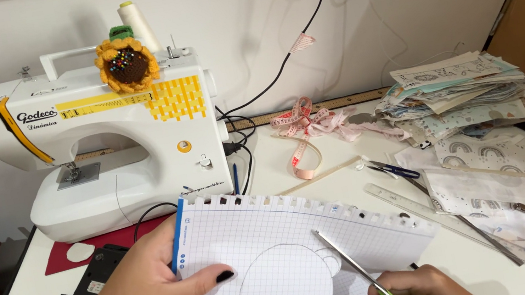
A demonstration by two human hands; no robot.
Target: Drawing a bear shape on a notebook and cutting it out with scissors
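Left grip (140, 291) pinches a squared paper sheet (295, 250) at its nine o'clock edge, thumb on top. Right grip (420, 289) closes around green-handled scissors (360, 271), blades open and pointing toward eleven o'clock at a pencilled outline. At twelve o'clock on the table (265, 161) stands a white sewing machine (103, 139).

Bare table (266, 168) at frame centre offers passage; sewing machine (103, 139) blocks upper left, fabric stack (454, 92) upper right, rulers (446, 209) and scissors (392, 169) clutter the right side
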